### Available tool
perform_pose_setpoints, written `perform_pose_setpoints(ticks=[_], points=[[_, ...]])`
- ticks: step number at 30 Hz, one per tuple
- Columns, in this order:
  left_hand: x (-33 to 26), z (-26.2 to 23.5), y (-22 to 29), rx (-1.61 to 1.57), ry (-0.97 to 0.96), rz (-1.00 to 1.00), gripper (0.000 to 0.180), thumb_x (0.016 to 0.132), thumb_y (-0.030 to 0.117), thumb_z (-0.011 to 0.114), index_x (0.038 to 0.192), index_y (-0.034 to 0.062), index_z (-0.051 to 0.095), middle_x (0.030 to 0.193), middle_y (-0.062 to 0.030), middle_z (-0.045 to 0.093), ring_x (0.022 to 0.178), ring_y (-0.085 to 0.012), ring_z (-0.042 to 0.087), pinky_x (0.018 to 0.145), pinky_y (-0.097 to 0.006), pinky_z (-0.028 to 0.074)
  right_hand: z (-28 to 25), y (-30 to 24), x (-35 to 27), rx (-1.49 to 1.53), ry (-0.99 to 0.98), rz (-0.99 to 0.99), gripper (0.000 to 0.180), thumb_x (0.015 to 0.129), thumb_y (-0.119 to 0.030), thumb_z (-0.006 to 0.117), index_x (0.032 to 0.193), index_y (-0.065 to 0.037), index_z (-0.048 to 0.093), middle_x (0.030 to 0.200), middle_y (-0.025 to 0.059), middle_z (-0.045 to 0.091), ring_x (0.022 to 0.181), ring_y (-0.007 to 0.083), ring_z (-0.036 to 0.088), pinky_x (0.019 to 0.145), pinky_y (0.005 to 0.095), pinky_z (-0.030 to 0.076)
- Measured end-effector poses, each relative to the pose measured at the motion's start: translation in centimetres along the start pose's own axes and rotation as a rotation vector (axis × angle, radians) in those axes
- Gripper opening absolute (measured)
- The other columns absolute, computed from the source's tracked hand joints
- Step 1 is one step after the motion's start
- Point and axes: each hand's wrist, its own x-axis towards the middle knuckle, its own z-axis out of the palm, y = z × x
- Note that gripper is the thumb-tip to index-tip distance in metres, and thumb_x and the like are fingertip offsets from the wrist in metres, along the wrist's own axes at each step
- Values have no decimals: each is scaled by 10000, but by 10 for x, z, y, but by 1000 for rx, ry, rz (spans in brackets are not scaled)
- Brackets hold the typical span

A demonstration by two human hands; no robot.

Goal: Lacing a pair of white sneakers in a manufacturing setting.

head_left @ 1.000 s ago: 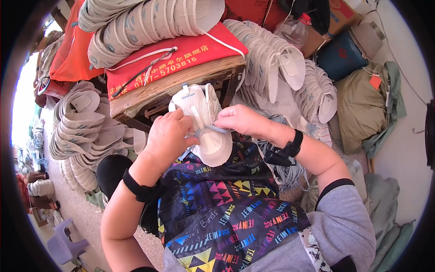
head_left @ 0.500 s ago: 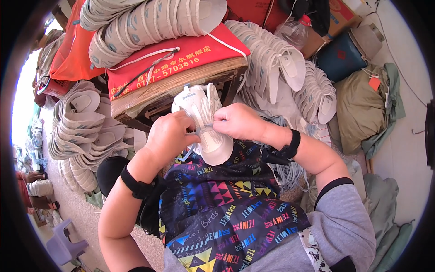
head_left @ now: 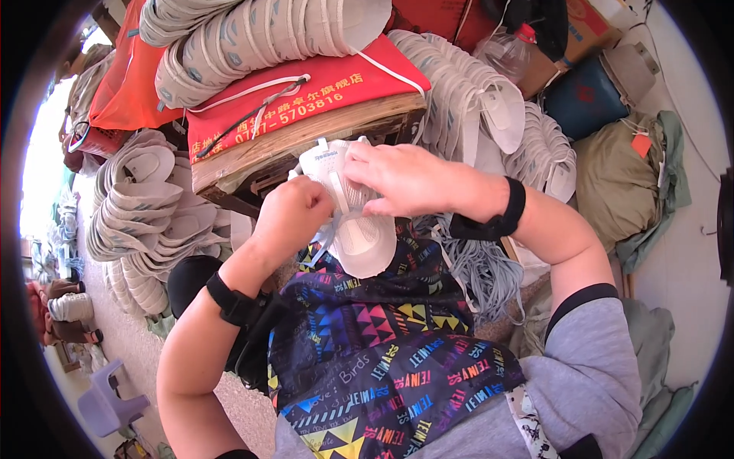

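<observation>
A white mesh shoe upper lies over my lap, its rounded toe toward me. Through its lower throat runs a pale grey-blue shoelace, one length of which hangs down on the left. My left hand is closed at the upper's left edge, beside the lace; what its fingers pinch is hidden. My right hand reaches over the upper's right side, fingers bent around it and thumb low near the lace. A patterned dark apron covers my lap under the toe.
A wooden stool ahead bears a red bag and a row of nested shoe uppers. More uppers are stacked at left and others at right. Loose grey laces hang beside my right forearm.
My left hand has drawn back slightly left and curled into a fist. The right hand has moved from the lace up across the upper's side. The view has shifted slightly.
</observation>
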Motion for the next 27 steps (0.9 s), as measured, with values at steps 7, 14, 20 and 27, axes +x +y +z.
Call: perform_pose_setpoints(ticks=[7, 14, 20, 27], points=[[6, 27, 1, -477, 378, -160, 155, 920, 142, 617, 926, -12, 641, 789, -35, 605, 652, -76, 512, 601, -261, 450, -9, 17, 13, 93, -465, 67, 348, 702, -181, 779, 952, -63, 567, 1047, 93, 516, 970, 318, 607, 778, 443, 500], [-8, 25, 25, -87, 171, 141, 531, 857, 83, 630, 1359, 65, 456, 1001, -67, 685, 697, -202, 624, 734, -353, 467, 8, 23, -10, 152, -236, -30, 359, 675, -157, 802, 917, -46, 561, 1059, 114, 498, 955, 320, 599, 775, 419, 508], [-3, 19, 23, 371, 176, 336, 560, 862, 114, 611, 1391, 85, 427, 974, -66, 702, 827, -218, 665, 749, -368, 465, 14, 16, -25, 184, -70, 27, 324, 711, -183, 782, 878, -52, 538, 1012, 101, 487, 907, 307, 594, 732, 411, 505], [-9, 27, 11, 206, 192, 238, 352, 927, 119, 551, 1278, 103, 527, 955, -113, 707, 800, -312, 676, 694, -422, 513, 27, 9, -13, 191, -75, 244, 167, 818, -226, 671, 823, -62, 642, 978, 106, 554, 844, 316, 623, 739, 424, 504]])
